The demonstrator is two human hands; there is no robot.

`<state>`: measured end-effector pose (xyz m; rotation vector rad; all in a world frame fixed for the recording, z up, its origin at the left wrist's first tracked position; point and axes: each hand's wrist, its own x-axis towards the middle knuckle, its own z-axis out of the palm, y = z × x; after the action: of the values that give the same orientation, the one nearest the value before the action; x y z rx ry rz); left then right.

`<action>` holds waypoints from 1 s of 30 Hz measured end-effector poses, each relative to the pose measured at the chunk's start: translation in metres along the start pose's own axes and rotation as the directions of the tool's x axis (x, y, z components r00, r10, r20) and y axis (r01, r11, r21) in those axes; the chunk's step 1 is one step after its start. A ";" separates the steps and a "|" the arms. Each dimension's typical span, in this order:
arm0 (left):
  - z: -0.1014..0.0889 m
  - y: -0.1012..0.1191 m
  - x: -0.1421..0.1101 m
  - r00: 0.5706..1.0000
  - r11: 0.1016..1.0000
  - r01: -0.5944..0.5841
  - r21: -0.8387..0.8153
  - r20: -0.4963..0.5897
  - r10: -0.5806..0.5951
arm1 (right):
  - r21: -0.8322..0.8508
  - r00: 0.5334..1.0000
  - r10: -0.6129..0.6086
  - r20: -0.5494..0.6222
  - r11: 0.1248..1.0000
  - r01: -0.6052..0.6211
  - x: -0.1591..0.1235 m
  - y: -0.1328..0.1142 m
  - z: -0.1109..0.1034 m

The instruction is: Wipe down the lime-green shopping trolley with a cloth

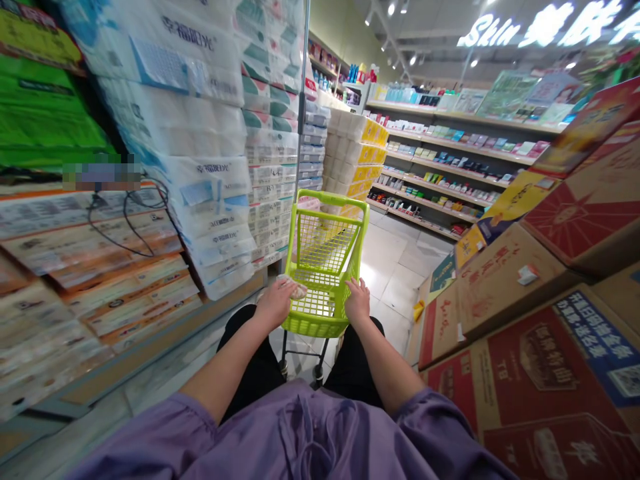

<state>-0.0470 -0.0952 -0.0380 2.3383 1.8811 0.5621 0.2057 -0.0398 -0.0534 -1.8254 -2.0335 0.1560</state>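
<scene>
While the left hand (273, 307) is closed on a pale, crumpled item (299, 289), not yet set down, the right hand (358, 303) is loosely bent at the side of the green trolley (316, 326); whether it grips is unclear. The trolley stands between and just ahead of the 2 hands. What else is done or left does not show.

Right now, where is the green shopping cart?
In the head view, the cart is mid-picture, between the left hand and right hand, with white packs on the left and boxes on the right.
</scene>
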 end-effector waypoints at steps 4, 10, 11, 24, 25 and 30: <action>-0.001 0.007 -0.014 0.999 0.999 0.037 0.024 -0.026 -0.037 | 0.019 0.999 0.026 -0.022 0.999 -0.026 0.003 -0.006 0.004; 0.007 0.020 -0.026 0.998 0.998 0.045 0.039 -0.039 -0.043 | 0.063 0.995 0.054 -0.081 0.997 -0.049 0.001 -0.008 0.009; 0.008 0.023 -0.027 0.998 0.998 0.044 0.034 -0.041 -0.042 | 0.065 0.995 0.059 -0.082 0.996 -0.054 0.000 -0.008 0.009; 0.020 0.066 -0.026 0.999 0.998 -0.033 0.053 -0.009 0.034 | 0.217 0.981 0.128 -0.149 0.972 -0.094 -0.012 -0.008 0.015; 0.021 0.067 -0.026 0.999 0.998 -0.046 0.051 -0.012 0.047 | 0.186 0.982 0.134 -0.132 0.977 -0.108 -0.012 -0.009 0.015; 0.025 0.063 -0.025 0.998 0.997 -0.065 0.042 -0.022 0.066 | 0.152 0.982 0.128 -0.139 0.983 -0.106 -0.011 -0.014 0.012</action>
<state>0.0150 -0.1297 -0.0482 2.4382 1.8490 0.5650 0.1895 -0.0501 -0.0621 -1.8106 -1.7682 0.1887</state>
